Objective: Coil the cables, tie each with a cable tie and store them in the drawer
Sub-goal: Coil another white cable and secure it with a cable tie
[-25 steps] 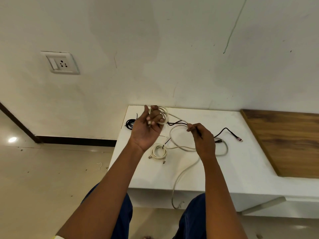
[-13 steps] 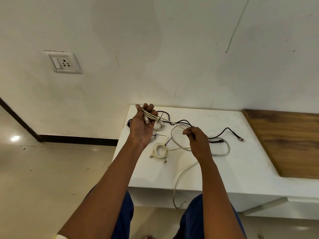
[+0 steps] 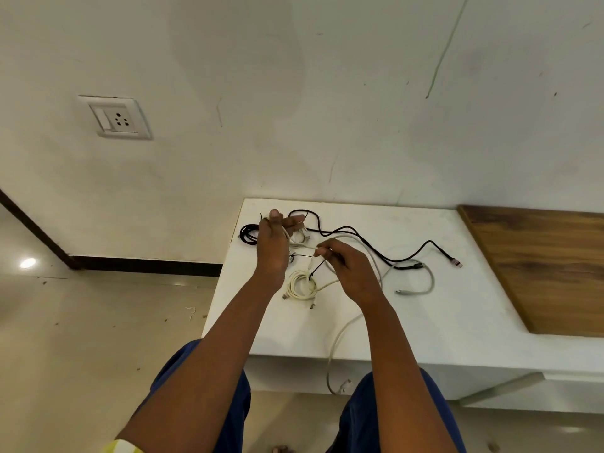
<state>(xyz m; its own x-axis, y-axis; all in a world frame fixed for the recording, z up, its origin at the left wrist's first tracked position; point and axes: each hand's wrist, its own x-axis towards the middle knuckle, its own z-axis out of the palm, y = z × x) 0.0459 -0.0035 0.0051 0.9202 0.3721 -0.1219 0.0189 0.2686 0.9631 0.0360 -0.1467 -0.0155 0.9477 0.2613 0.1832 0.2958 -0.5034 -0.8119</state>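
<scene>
The white cable (image 3: 340, 341) being coiled runs from the left hand (image 3: 273, 246), where a few loops wrap around the raised fingers, across a short taut stretch to the right hand (image 3: 351, 273), then drops over the near edge of the white tabletop (image 3: 425, 322) and hangs down with its plug dangling between the person's knees. The left hand is held up above the far left part of the top, its fingers curled loosely round the loops with the thumb up. The right hand pinches the same cable between thumb and fingertips, just right of the left hand.

Below and between the hands, a finished white coil (image 3: 302, 286) lies flat on the top, with a thin black tie (image 3: 317, 269) sticking up from it. At the far left corner sits a small black coil (image 3: 248, 233), partly hidden behind the left hand. A long black cable (image 3: 376, 246) snakes loose from behind the left hand rightward to a reddish plug end. A grey cable (image 3: 425, 279) curves near it, its plug lying on the top to the right of the right hand.

A wooden panel (image 3: 549, 266) adjoins the top on the right. On the wall at far left is a switch and socket plate (image 3: 116, 117).
</scene>
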